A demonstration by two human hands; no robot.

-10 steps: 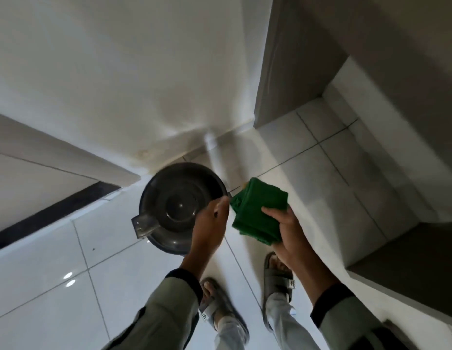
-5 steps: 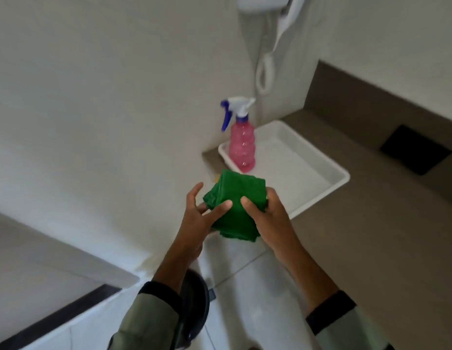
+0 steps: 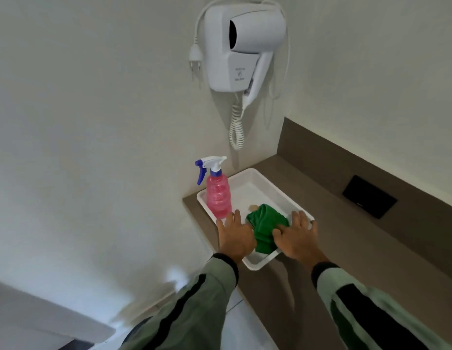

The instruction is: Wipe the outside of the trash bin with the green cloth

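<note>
Both my hands are open-fingered over the white tray (image 3: 257, 183) on the tabletop (image 3: 346, 248), green cloth (image 3: 264, 226) lying between them with its long axis running away from me, right hand (image 3: 294, 236) touching it, left hand (image 3: 235, 234) just beside.
</note>
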